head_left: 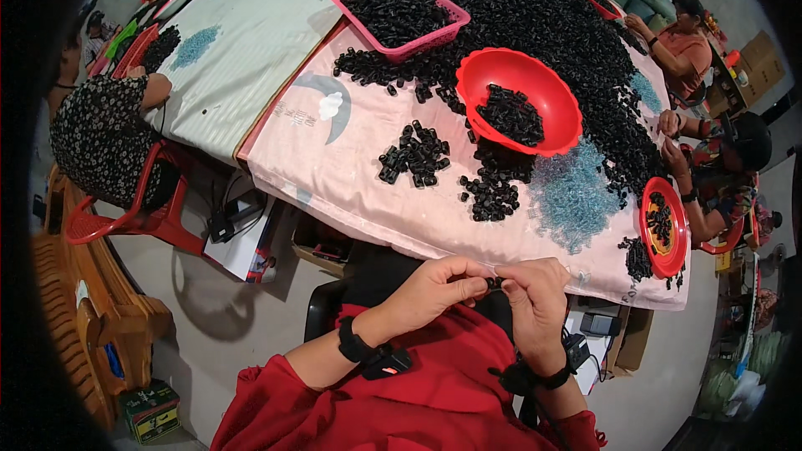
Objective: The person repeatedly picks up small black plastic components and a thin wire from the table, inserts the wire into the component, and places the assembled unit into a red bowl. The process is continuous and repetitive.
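Observation:
Just off the table's near edge, my left hand (439, 291) and my right hand (537, 296) meet with fingertips pinched together. Between them is a small black plastic part (494, 282), mostly covered by the fingers. Beyond my hands, on the pink cloth (334, 192), lie loose piles of similar black parts (413, 154) and a heap of small clear-blue pieces (576, 196). A red scalloped bowl (551, 96) holds more black parts.
A pink basket (451, 29) of black parts stands farther back, beside a large black heap (535, 17). At right is a red plate (672, 242). People sit around the tables; a red chair (159, 213) and wooden bench (92, 309) are at left.

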A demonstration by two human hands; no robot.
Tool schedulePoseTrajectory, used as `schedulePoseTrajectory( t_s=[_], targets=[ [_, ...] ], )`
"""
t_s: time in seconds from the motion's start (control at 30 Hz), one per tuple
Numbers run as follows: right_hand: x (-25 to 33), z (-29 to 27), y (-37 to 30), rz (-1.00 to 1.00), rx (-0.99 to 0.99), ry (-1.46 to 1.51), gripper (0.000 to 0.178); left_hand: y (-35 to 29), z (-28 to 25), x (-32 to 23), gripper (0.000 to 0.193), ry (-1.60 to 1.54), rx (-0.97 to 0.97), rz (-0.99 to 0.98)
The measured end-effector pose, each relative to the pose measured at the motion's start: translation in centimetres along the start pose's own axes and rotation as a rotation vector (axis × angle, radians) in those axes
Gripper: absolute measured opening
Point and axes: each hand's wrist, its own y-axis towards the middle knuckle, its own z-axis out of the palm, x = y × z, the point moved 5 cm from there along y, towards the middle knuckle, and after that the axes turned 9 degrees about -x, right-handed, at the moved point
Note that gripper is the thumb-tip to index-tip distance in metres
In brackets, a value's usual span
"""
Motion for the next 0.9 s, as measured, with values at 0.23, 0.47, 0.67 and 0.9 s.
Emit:
schedulePoseTrajectory(
  t_s=[0.23,0.47,0.67,0.9],
  targets=[
    [0.02,0.49,-0.06,-0.015,0.006,0.000,0.017,-0.10,0.06,-0.16,0.023,-0.035,0.020,0.025],
    [-0.14,0.64,-0.29,-0.004,0.014,0.001,0.017,-0.28,0.11,-0.38,0.023,-0.014,-0.010,0.017],
    [-0.18,0.68,-0.27,-0.001,0.032,-0.006,0.016,-0.26,0.00,-0.08,0.023,-0.009,-0.021,0.025],
    [0.01,0.72,-0.24,0.024,0.055,0.014,0.012,-0.36,0.34,-0.60,0.024,-0.006,-0.026,0.009]
  ],
)
